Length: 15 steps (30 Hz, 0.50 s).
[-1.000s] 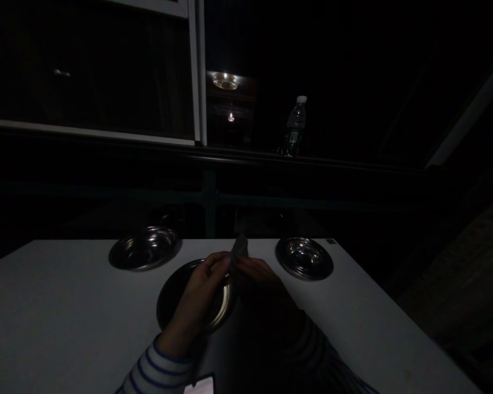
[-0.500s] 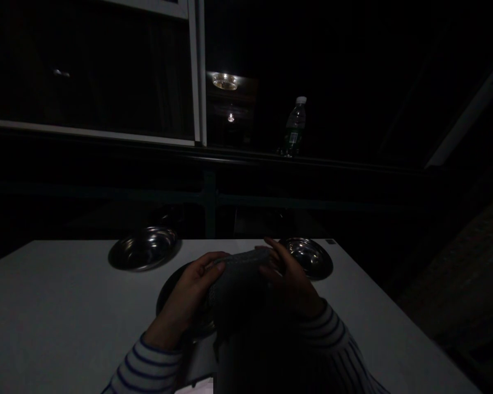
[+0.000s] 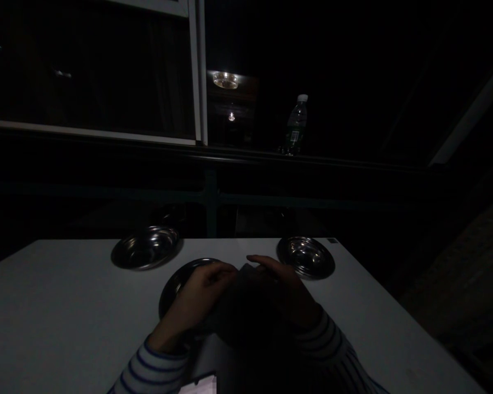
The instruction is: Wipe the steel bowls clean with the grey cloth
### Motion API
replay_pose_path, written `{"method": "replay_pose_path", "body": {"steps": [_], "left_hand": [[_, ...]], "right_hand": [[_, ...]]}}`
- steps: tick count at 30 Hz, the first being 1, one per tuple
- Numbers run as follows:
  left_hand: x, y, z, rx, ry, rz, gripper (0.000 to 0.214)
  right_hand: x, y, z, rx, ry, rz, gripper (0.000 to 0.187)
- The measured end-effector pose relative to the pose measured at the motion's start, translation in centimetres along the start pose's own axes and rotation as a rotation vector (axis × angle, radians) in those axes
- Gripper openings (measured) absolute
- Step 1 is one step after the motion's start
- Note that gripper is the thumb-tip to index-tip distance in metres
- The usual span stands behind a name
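The left hand (image 3: 203,290) and right hand (image 3: 291,290) have drawn closer, the left pinching a peaked dark-grey fabric (image 3: 244,276) at lower centre, likely light, limp, best held by its edges, the right's grip unclear.

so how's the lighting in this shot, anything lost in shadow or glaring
Head view: very dim overall, the cloth between the left hand and right hand sinking into shadow, its lower edge unreadable; head view: small glints on the far left bowl and far right bowl, no heavy glare there.
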<state>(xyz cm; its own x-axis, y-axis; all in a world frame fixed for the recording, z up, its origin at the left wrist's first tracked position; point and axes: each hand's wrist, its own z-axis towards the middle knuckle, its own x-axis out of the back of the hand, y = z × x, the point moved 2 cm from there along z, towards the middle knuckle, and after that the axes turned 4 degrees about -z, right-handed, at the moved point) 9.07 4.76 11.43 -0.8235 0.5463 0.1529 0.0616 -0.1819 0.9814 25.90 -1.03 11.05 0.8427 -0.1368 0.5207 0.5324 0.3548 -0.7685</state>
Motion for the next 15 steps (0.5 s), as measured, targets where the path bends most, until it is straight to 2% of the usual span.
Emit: {"method": "replay_pose_path", "body": {"steps": [2,4,6,9,12,15], "left_hand": [[0.27,-0.06,-0.01,0.016,0.065,-0.015,0.023],[0.38,-0.18,-0.09,0.032,0.086,-0.04,0.025],[0.22,-0.36,-0.15,0.053,0.045,-0.097,0.027],[-0.17,-0.53,-0.09,0.048,0.008,-0.121,0.027],[-0.2,-0.33,0.08,-0.034,0.106,-0.03,0.022],[0.02,0.04,0.12,-0.113,0.205,0.011,0.02]], "right_hand": [[-0.03,0.14,0.04,-0.047,-0.07,0.01,0.042],[-0.09,0.26,0.13,-0.07,-0.114,-0.008,0.037],[-0.21,0.38,0.25,-0.078,-0.109,0.001,0.028],[-0.47,0.51,0.36,-0.058,-0.085,0.058,0.026],[-0.6,0.57,0.38,-0.031,-0.089,0.115,0.026],[-0.59,0.47,0.44,-0.044,-0.148,0.209,0.029]]}}
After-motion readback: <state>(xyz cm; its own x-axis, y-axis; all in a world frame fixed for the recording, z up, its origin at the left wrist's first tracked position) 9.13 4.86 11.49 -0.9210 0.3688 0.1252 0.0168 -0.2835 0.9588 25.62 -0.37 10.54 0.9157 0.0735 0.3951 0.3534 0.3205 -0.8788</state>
